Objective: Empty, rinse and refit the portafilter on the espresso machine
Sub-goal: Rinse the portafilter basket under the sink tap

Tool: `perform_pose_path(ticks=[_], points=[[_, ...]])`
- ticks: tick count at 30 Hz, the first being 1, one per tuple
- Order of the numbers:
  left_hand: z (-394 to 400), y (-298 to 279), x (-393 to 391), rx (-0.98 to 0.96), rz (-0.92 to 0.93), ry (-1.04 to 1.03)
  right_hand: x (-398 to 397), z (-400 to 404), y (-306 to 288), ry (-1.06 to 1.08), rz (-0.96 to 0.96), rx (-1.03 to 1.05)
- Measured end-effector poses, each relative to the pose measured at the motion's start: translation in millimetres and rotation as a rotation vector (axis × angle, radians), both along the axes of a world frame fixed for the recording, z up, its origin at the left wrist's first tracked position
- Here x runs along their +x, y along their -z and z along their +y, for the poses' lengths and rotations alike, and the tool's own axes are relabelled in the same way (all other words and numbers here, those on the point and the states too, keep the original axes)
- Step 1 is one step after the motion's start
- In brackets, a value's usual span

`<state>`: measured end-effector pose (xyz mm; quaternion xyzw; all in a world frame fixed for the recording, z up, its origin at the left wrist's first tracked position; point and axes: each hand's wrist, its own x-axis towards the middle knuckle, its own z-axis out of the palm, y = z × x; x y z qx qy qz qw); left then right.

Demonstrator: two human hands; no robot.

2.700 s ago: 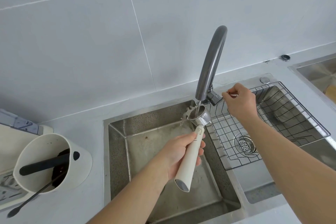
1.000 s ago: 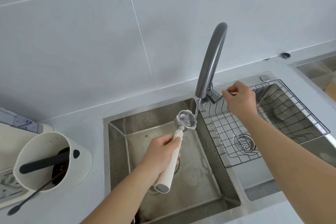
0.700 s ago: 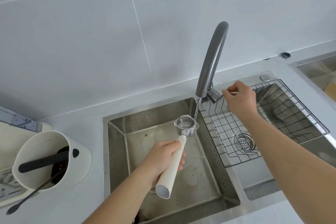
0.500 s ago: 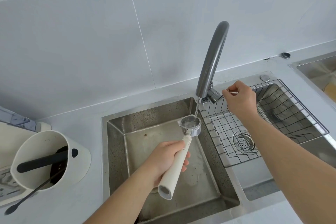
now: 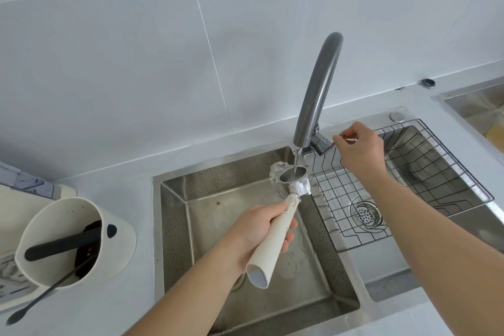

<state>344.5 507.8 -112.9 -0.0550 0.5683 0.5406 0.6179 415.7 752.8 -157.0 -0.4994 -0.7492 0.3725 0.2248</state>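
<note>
My left hand (image 5: 261, 229) grips the cream handle of the portafilter (image 5: 293, 181), whose metal basket faces up over the left sink basin (image 5: 174, 215). A thin stream of water from the grey arched faucet (image 5: 317, 90) runs into the basket and splashes off its left rim. My right hand (image 5: 360, 148) pinches the thin faucet lever just right of the faucet base. The espresso machine is not in view.
A cream knock box (image 5: 71, 240) with a black bar and dark grounds stands on the counter at the left, a black-handled tool leaning on it. A wire rack (image 5: 425, 180) sits over the right basin, with a drain strainer (image 5: 366, 213) below. Another steel basin edge (image 5: 463, 101) lies far right.
The portafilter basket has shifted right and up, back under the stream, and water now fills it and splashes out. My right hand has stayed on the faucet lever.
</note>
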Motion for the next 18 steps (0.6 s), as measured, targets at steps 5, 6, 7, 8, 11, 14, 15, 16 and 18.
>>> perform_pose_path(ticks=[5,6,7,8,11,14,15,16,18], points=[[4.6,-4.0,1.1,0.008,0.117,0.060,-0.5,0.5,-0.7,0.002,-0.011,0.000],[5.1,-4.3,1.4,0.007,0.152,0.067,-0.8,0.5,-0.8,0.002,-0.014,0.002],[5.6,-4.5,1.7,0.008,0.179,0.067,-0.7,0.5,-1.0,0.002,-0.018,0.007],[5.8,-4.2,1.7,0.012,0.201,0.064,-0.9,0.4,-0.9,0.000,-0.019,0.010],[5.5,-3.2,1.6,0.028,0.241,0.044,-0.5,0.6,-0.5,-0.002,-0.019,0.009],[4.1,-2.6,2.5,0.055,0.227,0.023,0.1,1.1,0.6,-0.001,-0.008,0.011],[3.5,-2.0,3.2,0.060,0.223,0.020,0.2,1.2,0.8,-0.001,-0.006,0.011],[3.0,-1.4,3.9,0.063,0.221,0.017,0.3,1.5,1.2,-0.002,-0.004,0.010],[2.1,0.0,5.0,0.066,0.216,0.006,0.5,1.8,2.1,-0.002,-0.003,0.005]])
